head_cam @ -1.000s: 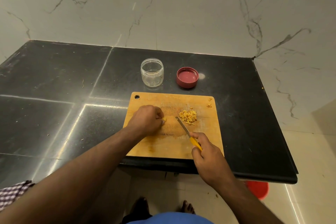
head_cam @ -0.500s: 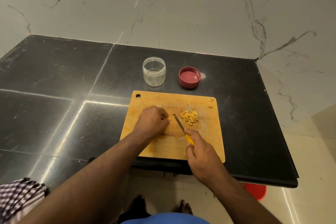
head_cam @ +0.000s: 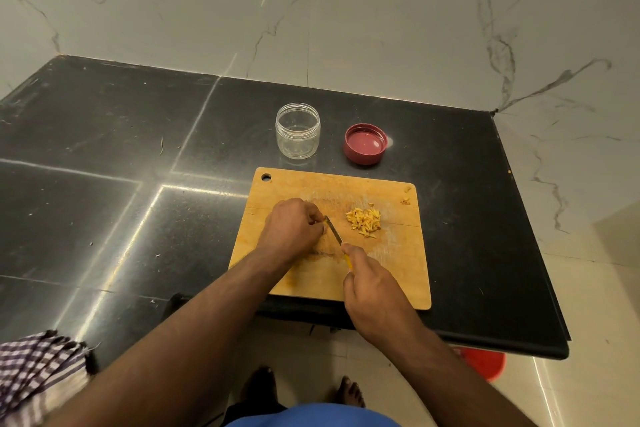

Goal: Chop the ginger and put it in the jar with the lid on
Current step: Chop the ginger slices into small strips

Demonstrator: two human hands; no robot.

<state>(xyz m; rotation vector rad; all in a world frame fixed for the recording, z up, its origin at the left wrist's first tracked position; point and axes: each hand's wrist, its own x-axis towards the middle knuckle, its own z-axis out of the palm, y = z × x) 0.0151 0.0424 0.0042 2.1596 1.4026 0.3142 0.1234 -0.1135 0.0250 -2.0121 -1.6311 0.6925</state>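
Desk: black polished stone desk set against a white marble-veined wall; its front edge runs just under the board.
Board: wooden cutting board lies flat at the desk's front edge, hanging hole at its far left corner.
Left hand: the left hand rests on the middle of the board with fingers curled down, knuckles up. Whatever it pins is hidden under the fingers; I cannot tell if a piece of ginger sits there.
Right hand: the right hand grips the yellow handle of a knife, index finger laid forward along the top.
Knife: narrow blade angled away and to the left, its tip right against the left hand's fingertips, edge down toward the board.
Chopped ginger: a small heap of yellow chopped ginger lies on the board to the right of the blade, apart from both hands. A few stray bits sit near the board's far right corner.
Jar: clear jar stands upright and open on the desk just beyond the board, nothing visible inside.
Lid: red lid lies upside down on the desk, near the jar's right side, not touching it.
Other items: checked cloth at the near left; red bucket on the floor under the desk's right corner; bare feet on the pale floor tiles.
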